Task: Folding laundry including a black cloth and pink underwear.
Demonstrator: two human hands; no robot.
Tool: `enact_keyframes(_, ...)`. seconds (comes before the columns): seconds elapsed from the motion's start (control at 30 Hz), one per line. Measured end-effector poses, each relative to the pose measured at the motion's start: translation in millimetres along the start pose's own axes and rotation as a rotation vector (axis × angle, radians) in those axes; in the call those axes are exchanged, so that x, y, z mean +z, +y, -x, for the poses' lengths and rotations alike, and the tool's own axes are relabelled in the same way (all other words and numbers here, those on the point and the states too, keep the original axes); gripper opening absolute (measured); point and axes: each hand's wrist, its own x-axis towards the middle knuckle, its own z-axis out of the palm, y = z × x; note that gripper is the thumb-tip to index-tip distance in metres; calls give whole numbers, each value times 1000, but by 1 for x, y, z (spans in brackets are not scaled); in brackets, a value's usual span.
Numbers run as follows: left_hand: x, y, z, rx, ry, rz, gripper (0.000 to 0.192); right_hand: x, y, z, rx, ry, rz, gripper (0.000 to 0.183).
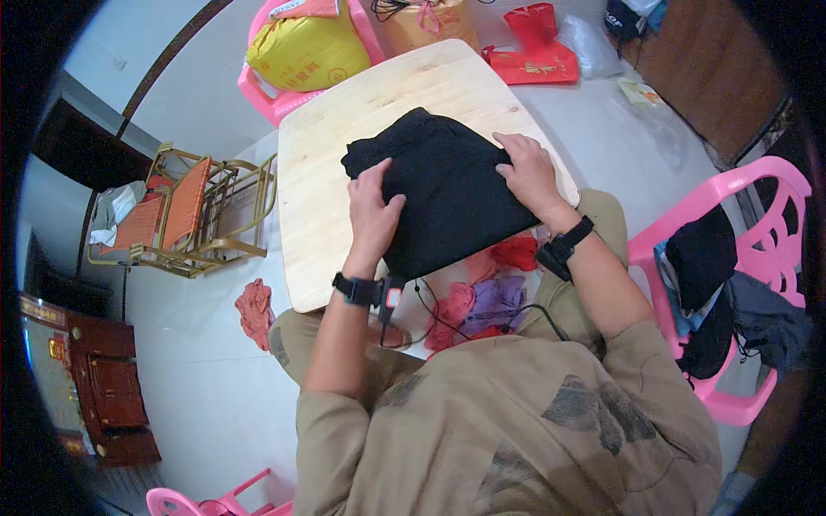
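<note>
A folded black cloth garment (452,187) lies before me on a pale wooden table (316,193), its near edge reaching the table's front edge. My left hand (374,209) rests at the garment's left side, thumb apart from the fingers, touching the cloth. Over the right side of the garment is my right hand (530,173), with black fabric showing in the gap between thumb and forefinger. Both wrists carry black straps with small devices; a lit red-and-white one (392,297) is on the left. The garment's underside is hidden.
Pink, red and purple clothes (481,300) lie below the table edge between my legs, near thin black cables. Dark clothes hang on a pink plastic chair (716,193) at right. A yellow sack (310,55) sits on another pink chair. A reddish cloth (254,314) lies on the floor.
</note>
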Motion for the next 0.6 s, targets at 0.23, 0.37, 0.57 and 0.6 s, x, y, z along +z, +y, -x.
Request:
enact_keyframes(0.23,1,-10,-20,-144,-213,-99,37,-2,6,-5,42,-139,-72,39)
enact_keyframes(0.37,-20,7,-12,-383,-156,465,13,-9,26,-6,109,-58,-682,20)
enact_keyframes(0.57,-35,19,20,-609,-48,1036,19,-12,4,-16,389,-116,-1296,28)
enact_keyframes(0.6,-28,6,26,-670,65,1037,18,-1,-5,-19,423,-156,-1028,32)
